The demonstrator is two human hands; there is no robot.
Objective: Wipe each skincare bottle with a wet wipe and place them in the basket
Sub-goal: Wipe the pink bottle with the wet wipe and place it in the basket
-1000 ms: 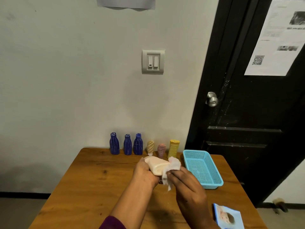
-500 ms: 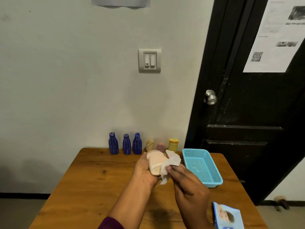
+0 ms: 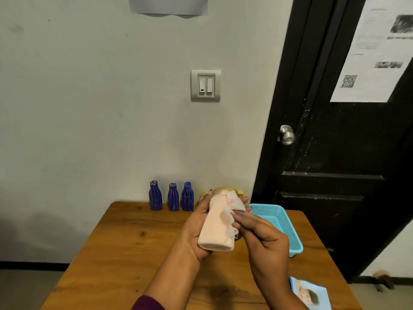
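Two grips share one pale pink bottle (image 3: 215, 224), held tilted above the counter (image 3: 125, 242). The left grip (image 3: 196, 229) is wrapped round its body from behind, and the right grip (image 3: 266, 240) holds a wet wipe (image 3: 232, 205) pressed against its upper side. Print on the bottle is too blurred to read. The blue basket (image 3: 268, 206) sits just right of the grips, near the counter's right edge. Three dark blue bottles (image 3: 173, 200) stand along the back edge.

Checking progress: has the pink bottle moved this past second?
Yes. The pink bottle has swung from sideways to nearly upright; its top now rises level with the blue bottles, not below them.
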